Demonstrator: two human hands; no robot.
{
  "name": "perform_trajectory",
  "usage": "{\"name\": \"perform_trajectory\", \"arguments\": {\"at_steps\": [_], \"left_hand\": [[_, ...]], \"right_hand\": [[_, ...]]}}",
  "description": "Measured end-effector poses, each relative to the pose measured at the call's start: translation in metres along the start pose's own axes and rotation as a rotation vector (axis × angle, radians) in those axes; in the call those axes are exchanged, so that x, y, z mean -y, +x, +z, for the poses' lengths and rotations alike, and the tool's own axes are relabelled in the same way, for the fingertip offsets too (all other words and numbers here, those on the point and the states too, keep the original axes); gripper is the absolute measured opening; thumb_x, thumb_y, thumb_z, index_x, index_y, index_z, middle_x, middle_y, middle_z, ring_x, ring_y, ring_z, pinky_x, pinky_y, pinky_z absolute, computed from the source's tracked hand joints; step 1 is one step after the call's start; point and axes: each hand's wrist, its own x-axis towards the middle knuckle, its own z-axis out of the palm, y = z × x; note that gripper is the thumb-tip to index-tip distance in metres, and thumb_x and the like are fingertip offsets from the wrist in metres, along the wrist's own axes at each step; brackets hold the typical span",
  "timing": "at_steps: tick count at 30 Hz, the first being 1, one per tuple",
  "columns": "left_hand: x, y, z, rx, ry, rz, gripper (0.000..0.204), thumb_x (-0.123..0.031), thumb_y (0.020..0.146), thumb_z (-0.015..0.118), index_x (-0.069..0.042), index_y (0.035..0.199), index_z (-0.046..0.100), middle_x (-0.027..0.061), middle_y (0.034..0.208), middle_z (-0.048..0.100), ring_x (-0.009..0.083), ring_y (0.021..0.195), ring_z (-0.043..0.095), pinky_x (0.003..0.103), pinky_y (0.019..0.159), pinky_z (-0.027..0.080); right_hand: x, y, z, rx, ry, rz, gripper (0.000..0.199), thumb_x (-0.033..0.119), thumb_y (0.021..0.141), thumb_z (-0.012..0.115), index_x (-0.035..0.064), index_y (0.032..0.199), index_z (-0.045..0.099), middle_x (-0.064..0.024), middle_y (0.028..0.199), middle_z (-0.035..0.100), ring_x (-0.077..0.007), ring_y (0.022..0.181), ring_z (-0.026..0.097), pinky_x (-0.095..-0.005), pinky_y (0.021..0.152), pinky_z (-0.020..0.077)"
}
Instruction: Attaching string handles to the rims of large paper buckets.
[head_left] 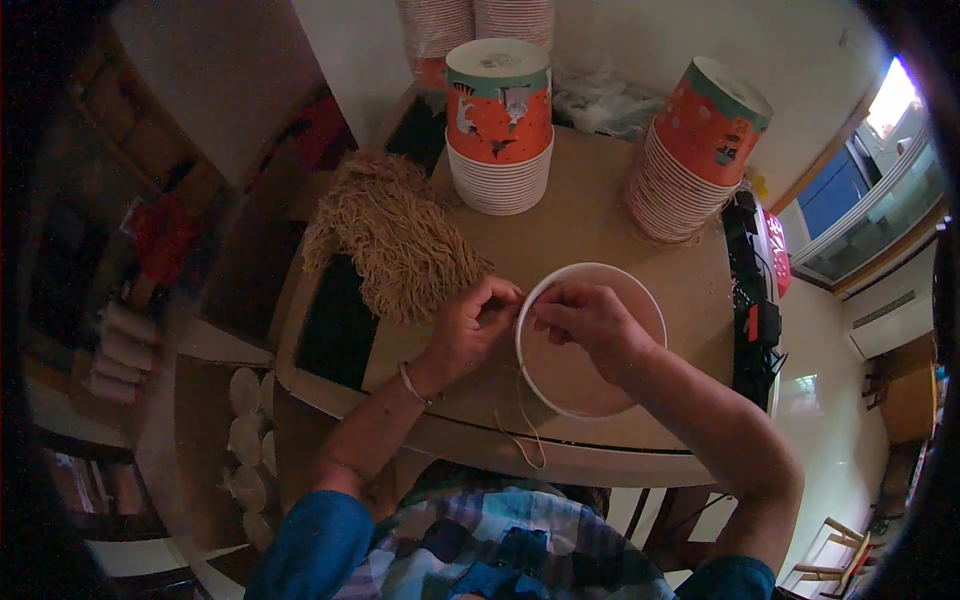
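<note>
A white-rimmed paper bucket (pixel 592 412) stands with its mouth up near the front edge of the table, its pale inside showing. My left hand (pixel 470 330) is closed in a pinch at the outer left side of the rim. Just inside that same rim, the thumb and fingers of my right hand (pixel 590 325) are pinched together. Whatever lies between the fingertips of either hand is too small or hidden to make out. A thin tan cord (pixel 530 435) hangs from the bucket's left side and loops over the table's front edge.
A heap of tan cords (pixel 395 235) lies left of the bucket. Behind stand a stack of orange-and-green paper buckets (pixel 500 130) and a leaning second stack (pixel 695 155). Dark power strips (pixel 752 290) run along the right edge of the brown table (pixel 470 400).
</note>
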Motion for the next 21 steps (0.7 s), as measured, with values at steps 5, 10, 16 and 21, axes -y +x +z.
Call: {"name": "perform_trajectory", "arguments": {"at_steps": [5,10,16,21], "left_hand": [[-0.010,0.002,0.003,-0.014,0.009,-0.032,0.014,-0.005,0.091,0.059,-0.002,0.105,0.060,0.0061,0.100,0.063,0.0146,0.094,0.060,0.029,0.086,0.048],[-0.009,-0.001,0.000,-0.072,-0.135,-0.055,0.018,-0.002,0.093,0.055,-0.001,0.110,0.060,0.0057,0.100,0.064,0.0126,0.092,0.062,0.028,0.083,0.050],[-0.013,0.001,-0.001,-0.173,-0.238,-0.138,0.016,-0.003,0.095,0.052,-0.001,0.109,0.060,0.0039,0.103,0.062,0.0102,0.091,0.061,0.025,0.084,0.050],[-0.021,0.002,-0.005,-0.182,-0.149,-0.061,0.015,-0.005,0.096,0.052,-0.003,0.108,0.061,0.0028,0.103,0.061,0.0086,0.090,0.060,0.023,0.081,0.049]], "right_hand": [[-0.001,0.000,-0.002,0.009,0.041,-0.010,0.019,0.016,0.087,0.067,0.0008,0.097,0.065,-0.0017,0.086,0.063,-0.0089,0.073,0.054,-0.0234,0.064,0.0436],[0.001,-0.003,-0.001,0.028,0.059,-0.009,0.017,0.016,0.087,0.066,0.0016,0.097,0.065,-0.0022,0.087,0.063,-0.0096,0.077,0.057,-0.0229,0.066,0.0454],[-0.001,-0.008,-0.007,0.005,0.054,-0.029,0.017,0.015,0.088,0.064,0.0010,0.098,0.064,-0.0031,0.087,0.063,-0.0112,0.076,0.057,-0.0247,0.066,0.0464],[-0.001,-0.010,-0.009,-0.007,0.011,-0.034,0.017,0.016,0.088,0.064,0.0008,0.097,0.064,-0.0025,0.083,0.062,-0.0113,0.072,0.055,-0.0252,0.065,0.0458]]}}
